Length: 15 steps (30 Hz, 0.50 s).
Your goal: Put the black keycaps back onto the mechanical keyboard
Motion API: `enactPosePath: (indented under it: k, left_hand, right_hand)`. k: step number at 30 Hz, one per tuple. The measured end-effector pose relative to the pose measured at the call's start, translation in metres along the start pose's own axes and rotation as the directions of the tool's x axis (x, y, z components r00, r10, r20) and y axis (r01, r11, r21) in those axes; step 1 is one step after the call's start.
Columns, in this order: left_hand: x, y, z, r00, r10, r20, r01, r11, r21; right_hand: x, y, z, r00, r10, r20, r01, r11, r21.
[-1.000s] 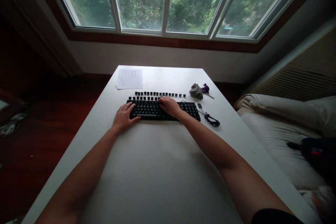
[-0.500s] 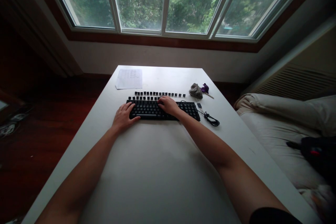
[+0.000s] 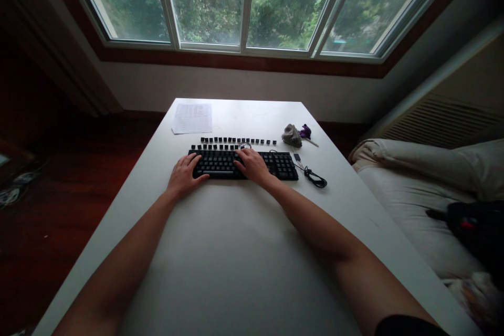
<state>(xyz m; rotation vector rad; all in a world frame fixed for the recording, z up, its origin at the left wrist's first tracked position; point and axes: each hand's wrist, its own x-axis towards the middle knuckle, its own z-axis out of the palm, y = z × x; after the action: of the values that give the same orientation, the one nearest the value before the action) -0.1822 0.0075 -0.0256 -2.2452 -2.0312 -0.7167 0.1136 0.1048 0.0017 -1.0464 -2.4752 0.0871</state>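
1. On the white surface (image 3: 236, 252), a black keyboard (image 3: 275, 164) lies at about 12 o'clock from the person.
2. Left hand (image 3: 183, 176) rests loosely open at the keyboard's left end, thumb and fingers touching its edge, holding nothing.
3. Right hand (image 3: 254, 164) lies flat on the middle keys, fingers spread, gripping nothing.
4. Loose black keycaps (image 3: 236, 140) sit in rows just beyond the keyboard.
5. At 2 o'clock lie a coiled black cable (image 3: 315, 177) and a grey-purple duster (image 3: 295, 135); at 11 o'clock, a paper sheet (image 3: 192, 118).
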Motion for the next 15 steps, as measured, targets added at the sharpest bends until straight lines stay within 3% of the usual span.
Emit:
enactPosePath:
  k: [3, 7, 15]
  left_hand:
    - [0.0, 0.001, 0.0, 1.0, 0.002, 0.001, -0.002, 1.0, -0.001]
    - [0.0, 0.002, 0.001, 1.0, 0.006, 0.002, -0.006, 1.0, 0.002]
    - [-0.001, 0.005, -0.004, 1.0, 0.011, 0.0, -0.011, 1.0, 0.012]
  right_hand:
    - [-0.014, -0.011, 0.005, 0.999, -0.049, -0.014, 0.048, 0.997, -0.052]
    - [-0.027, -0.023, 0.012, 0.991, -0.111, 0.068, 0.118, 0.987, -0.108]
    - [-0.029, -0.032, 0.009, 0.988, -0.109, 0.112, 0.124, 0.983, -0.133]
